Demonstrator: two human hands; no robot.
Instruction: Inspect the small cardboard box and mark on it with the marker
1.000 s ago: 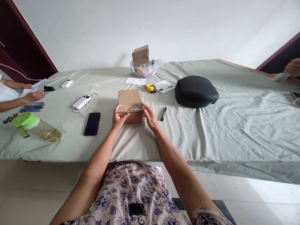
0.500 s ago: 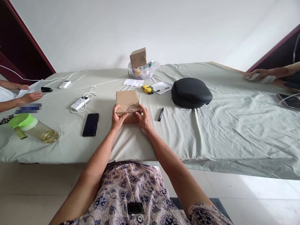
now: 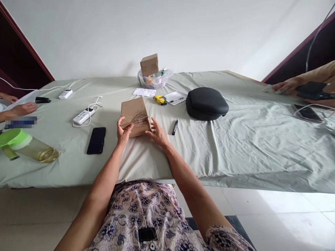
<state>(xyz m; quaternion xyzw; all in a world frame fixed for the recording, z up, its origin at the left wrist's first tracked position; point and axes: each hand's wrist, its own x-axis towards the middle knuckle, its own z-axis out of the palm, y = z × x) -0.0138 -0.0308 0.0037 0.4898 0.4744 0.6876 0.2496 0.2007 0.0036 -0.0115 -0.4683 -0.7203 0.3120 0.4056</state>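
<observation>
A small brown cardboard box (image 3: 132,107) lies in front of me on the cloth, its near face scribbled with dark looping lines. My left hand (image 3: 124,131) grips the near left corner, thumb over the scribbled face and fingers along the side. At the near right corner, my right hand (image 3: 158,133) holds the box between thumb and fingers, which are somewhat spread. Just right of that hand lies a black marker (image 3: 175,127). A dark phone (image 3: 96,140) rests left of my left hand.
Behind the box are a yellow tape measure (image 3: 159,100), papers (image 3: 144,92) and a clear bowl (image 3: 161,81) bearing another cardboard box (image 3: 149,64). A black case (image 3: 206,103) sits to the right. Leftward are a power strip (image 3: 83,115) and a bottle (image 3: 39,150). Other people's hands work at both ends.
The cardboard box has turned slightly and tilted, showing more of its scribbled face. My right hand's fingers have loosened and spread at its right side. The view has shifted slightly right.
</observation>
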